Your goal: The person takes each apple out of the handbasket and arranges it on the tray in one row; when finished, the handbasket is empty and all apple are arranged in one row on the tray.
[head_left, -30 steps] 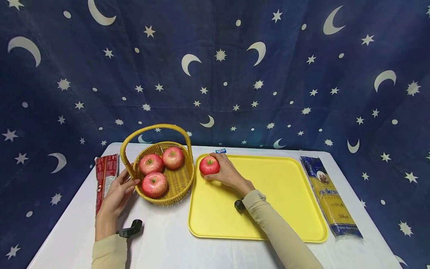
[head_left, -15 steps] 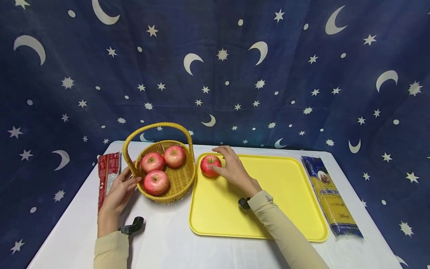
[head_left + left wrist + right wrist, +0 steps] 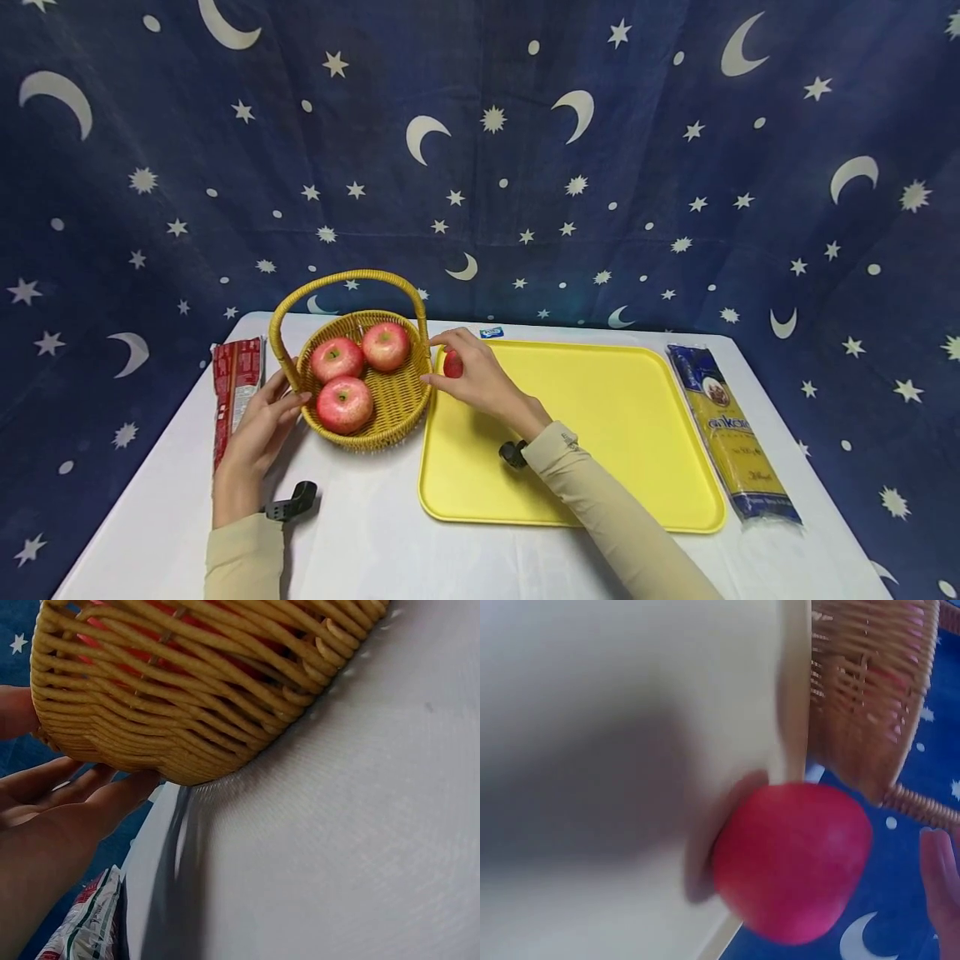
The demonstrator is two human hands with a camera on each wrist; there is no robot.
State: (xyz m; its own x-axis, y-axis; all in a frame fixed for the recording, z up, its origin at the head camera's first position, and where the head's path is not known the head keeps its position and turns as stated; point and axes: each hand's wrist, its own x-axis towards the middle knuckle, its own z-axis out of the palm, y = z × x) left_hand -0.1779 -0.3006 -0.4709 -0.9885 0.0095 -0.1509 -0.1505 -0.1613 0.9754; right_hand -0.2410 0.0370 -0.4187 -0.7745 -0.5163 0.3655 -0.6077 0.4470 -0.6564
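Note:
A yellow wicker basket (image 3: 401, 408) with a tall arched handle stands on the left half of the table. Three red apples (image 3: 345, 406) lie inside it. My left hand (image 3: 258, 433) holds the basket's left side near the handle base; in the left wrist view, its fingers (image 3: 112, 799) lie against the lower wicker wall. My right hand (image 3: 480, 375) reaches to the basket's right side, thumb and index finger spread near the rim. Below that hand a single apple (image 3: 791, 862) sits on the yellow tray (image 3: 600, 442), mostly hidden from the head view.
A red packet (image 3: 238, 375) lies left of the basket. Right of the tray is a blue and yellow pasta packet (image 3: 735, 433). A small blue wrapper (image 3: 492, 332) lies behind the tray. A dark blue star-patterned cloth (image 3: 525, 167) hangs behind the white table (image 3: 360, 533).
My right hand has let go of the apple on the tray and moved left, over it, to the basket's right side. The left hand stays at the basket.

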